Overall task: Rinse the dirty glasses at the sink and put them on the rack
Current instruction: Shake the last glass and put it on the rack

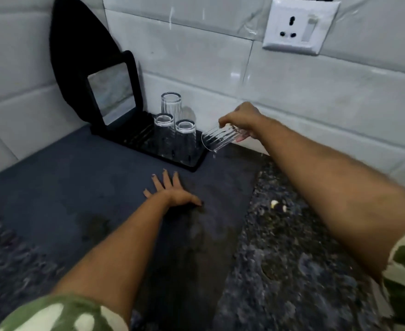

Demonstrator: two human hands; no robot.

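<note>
- the right hand gripped a tilted, blurred glass just right of the rack.
- three glasses stood inverted on the rack.
- the left hand lay flat, fingers spread, empty, near the rack's front.

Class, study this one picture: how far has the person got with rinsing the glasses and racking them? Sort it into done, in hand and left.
Done: three glasses stand upside down on the black rack.
In hand: the right hand holds a fourth glass tilted beside the rack's right end, dripping; the left hand rests flat on the counter.
Left: setting that glass on the rack. The sink is out of view, so any remaining glasses cannot be told.
</note>
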